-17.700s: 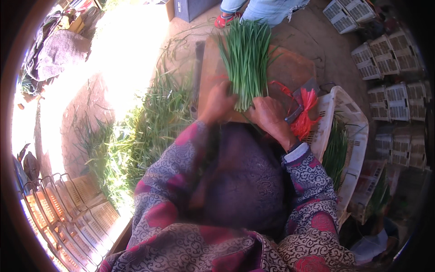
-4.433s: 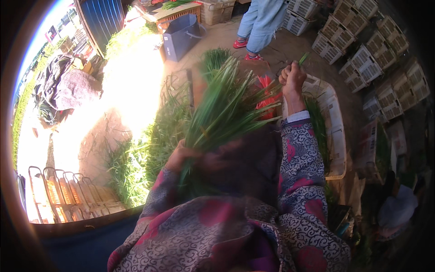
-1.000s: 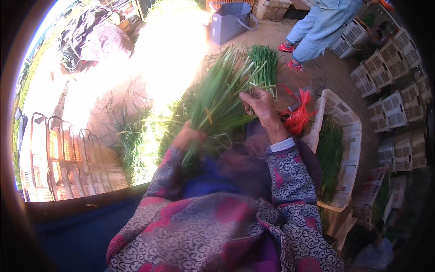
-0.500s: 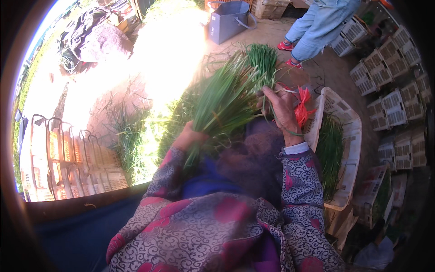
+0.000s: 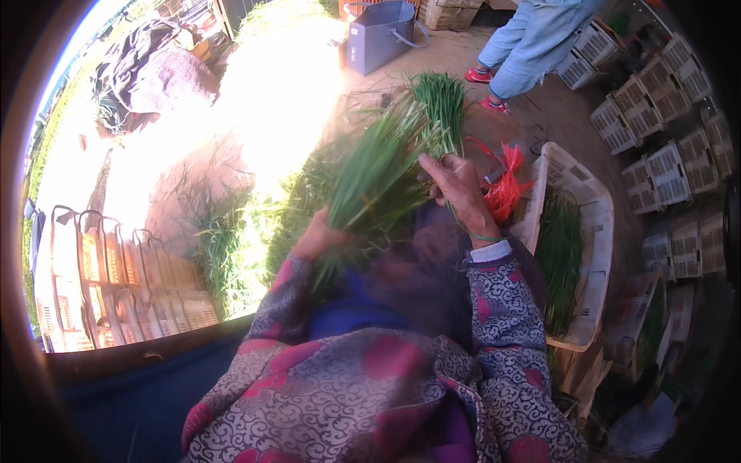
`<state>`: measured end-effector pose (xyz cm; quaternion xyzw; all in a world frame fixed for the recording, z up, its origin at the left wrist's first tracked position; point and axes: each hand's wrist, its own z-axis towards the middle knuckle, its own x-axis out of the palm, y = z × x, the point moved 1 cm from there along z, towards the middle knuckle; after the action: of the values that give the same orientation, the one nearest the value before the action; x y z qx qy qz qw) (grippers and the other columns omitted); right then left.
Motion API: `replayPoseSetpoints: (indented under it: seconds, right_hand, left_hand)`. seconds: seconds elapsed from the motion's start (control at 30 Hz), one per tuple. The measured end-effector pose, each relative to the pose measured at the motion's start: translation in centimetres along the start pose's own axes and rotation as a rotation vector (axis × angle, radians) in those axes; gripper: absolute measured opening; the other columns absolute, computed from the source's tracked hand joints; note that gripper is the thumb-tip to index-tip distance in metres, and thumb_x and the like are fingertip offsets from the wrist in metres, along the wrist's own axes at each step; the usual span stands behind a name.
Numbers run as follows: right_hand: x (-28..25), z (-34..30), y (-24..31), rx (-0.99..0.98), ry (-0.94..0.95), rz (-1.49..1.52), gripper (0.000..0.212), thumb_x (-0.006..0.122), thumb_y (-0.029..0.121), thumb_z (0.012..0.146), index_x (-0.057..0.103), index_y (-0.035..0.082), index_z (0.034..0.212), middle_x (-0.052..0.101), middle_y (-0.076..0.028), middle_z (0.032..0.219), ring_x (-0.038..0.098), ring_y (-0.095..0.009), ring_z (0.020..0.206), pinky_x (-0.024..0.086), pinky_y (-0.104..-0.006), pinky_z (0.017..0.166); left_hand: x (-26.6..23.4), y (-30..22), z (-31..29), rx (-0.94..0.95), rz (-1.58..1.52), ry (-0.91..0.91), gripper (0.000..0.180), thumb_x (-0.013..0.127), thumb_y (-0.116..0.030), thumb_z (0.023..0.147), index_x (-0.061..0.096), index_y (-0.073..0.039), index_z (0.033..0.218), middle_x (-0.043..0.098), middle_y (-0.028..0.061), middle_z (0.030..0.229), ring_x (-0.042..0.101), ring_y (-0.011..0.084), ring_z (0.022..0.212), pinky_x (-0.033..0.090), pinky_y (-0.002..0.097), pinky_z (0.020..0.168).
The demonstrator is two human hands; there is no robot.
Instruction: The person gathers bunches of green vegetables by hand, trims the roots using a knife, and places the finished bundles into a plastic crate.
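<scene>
My left hand (image 5: 318, 238) is wrapped round a loose bunch of chives (image 5: 370, 174), whose long green blades fan up and to the right, blurred by motion. Close to the right side of that bunch is my right hand (image 5: 459, 189), its thumb and forefinger pinched together. What lies in that pinch is too small to make out. A green band circles my right wrist. Beyond the hands, a neater bundle of chives (image 5: 438, 100) lies on the ground. Red plastic strips (image 5: 505, 185) sit just right of my right hand.
To the right a white crate (image 5: 598, 212) holds more chives (image 5: 559, 262). Loose greens (image 5: 231, 262) cover the ground at left, beside stacked crates (image 5: 131, 285). A grey bag (image 5: 378, 38) and a person in jeans (image 5: 532, 46) stand ahead. More crates (image 5: 668, 174) line the far right.
My right hand has shifted slightly left toward the bunch, and the blade that lay across it no longer shows there. My left hand still grips the chives. The view has shifted slightly.
</scene>
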<state>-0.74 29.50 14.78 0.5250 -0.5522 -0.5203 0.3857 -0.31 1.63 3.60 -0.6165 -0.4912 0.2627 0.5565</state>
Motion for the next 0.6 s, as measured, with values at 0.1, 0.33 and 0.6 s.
replayPoseSetpoints:
  seconds: [0.1, 0.33, 0.6]
  right_hand:
    - [1.4, 2.0, -3.6, -0.2, -0.131, -0.219, 0.023, 0.071, 0.02, 0.085, 0.067, -0.001, 0.094, 0.061, -0.005, 0.061, 0.054, -0.014, 0.049, 0.042, -0.0324, 0.046]
    - [-5.1, 1.6, -3.2, 0.127, 0.301, 1.148, 0.012, 0.055, 0.009, 0.091, 0.061, 0.002, 0.099, 0.057, -0.004, 0.076, 0.045, -0.01, 0.054, 0.035, -0.0251, 0.047]
    - [-2.9, -0.2, 3.5, -0.372, -0.119, -0.299, 0.016, 0.059, 0.006, 0.093, 0.062, -0.001, 0.106, 0.064, -0.008, 0.086, 0.06, -0.014, 0.071, 0.046, -0.0281, 0.056]
  left_hand:
    - [0.3, -0.3, 0.1, -0.022, 0.056, 0.035, 0.039, 0.073, 0.009, 0.068, 0.068, 0.001, 0.107, 0.07, 0.0054, 0.081, 0.064, 0.0139, 0.063, 0.052, 0.0277, 0.058]
    - [0.0, -0.1, -0.2, 0.002, 0.006, 0.095, 0.049, 0.074, 0.01, 0.068, 0.067, 0.002, 0.116, 0.071, 0.0058, 0.085, 0.064, 0.0139, 0.065, 0.053, 0.0275, 0.062]
    - [-0.5, 1.3, 0.8, 0.133, 0.186, 0.215, 0.058, 0.076, 0.003, 0.076, 0.063, -0.001, 0.132, 0.072, 0.0096, 0.114, 0.066, 0.0173, 0.101, 0.055, 0.0335, 0.086]
